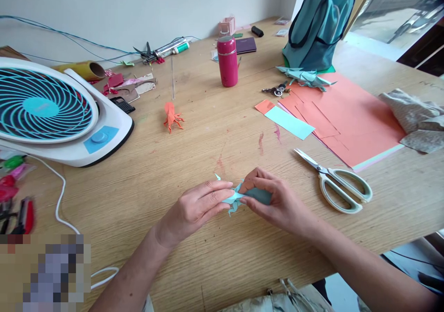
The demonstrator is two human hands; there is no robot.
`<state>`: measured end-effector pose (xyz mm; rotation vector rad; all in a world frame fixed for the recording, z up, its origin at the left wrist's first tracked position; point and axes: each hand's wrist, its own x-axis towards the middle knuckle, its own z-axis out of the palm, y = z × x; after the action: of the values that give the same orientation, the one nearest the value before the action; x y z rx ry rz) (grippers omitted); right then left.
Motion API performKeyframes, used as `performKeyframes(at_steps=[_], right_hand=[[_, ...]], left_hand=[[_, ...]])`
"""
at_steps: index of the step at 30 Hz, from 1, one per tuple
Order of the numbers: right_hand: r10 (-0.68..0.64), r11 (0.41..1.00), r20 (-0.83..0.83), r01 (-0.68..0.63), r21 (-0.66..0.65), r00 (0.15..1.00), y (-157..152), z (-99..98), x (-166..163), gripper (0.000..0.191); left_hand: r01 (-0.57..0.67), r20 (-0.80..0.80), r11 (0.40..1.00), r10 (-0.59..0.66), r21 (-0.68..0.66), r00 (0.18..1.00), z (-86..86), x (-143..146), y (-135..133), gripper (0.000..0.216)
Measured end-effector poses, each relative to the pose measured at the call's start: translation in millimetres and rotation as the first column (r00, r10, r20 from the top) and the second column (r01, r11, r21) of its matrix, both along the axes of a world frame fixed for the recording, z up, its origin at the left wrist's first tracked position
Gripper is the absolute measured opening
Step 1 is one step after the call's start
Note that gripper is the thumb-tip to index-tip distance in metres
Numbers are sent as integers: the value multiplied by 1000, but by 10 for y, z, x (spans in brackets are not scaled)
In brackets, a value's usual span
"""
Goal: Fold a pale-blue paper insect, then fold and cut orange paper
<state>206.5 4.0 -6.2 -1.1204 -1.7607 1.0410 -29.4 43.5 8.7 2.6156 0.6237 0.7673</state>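
While L hand (197,204) is palm-down, R hand (276,195) pinches origami (258,195).

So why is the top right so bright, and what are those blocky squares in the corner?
In the head view, the table looks washed-out at upper right, probably from light at the bright opening; in the head view, pixel squares hide what's in the lower-left corner; the left hand and right hand look fairly clear in the head view.
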Motion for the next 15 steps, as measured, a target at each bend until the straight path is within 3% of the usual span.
performKeyframes(at_steps=[7,11,15], right_hand=[[49,991,-2,-49,-126,999,50,-16,39,12],[85,986,-1,-84,-143,996,46,-16,47,9],[105,993,67,-101,-56,992,8,-9,32,23]], left_hand=[[40,-76,982,-26,186,997,31,-1,0,26],[33,-53,995,-28,94,998,40,0,17,28],[3,-16,1000,-3,10,1000,26,-6,37,31]])
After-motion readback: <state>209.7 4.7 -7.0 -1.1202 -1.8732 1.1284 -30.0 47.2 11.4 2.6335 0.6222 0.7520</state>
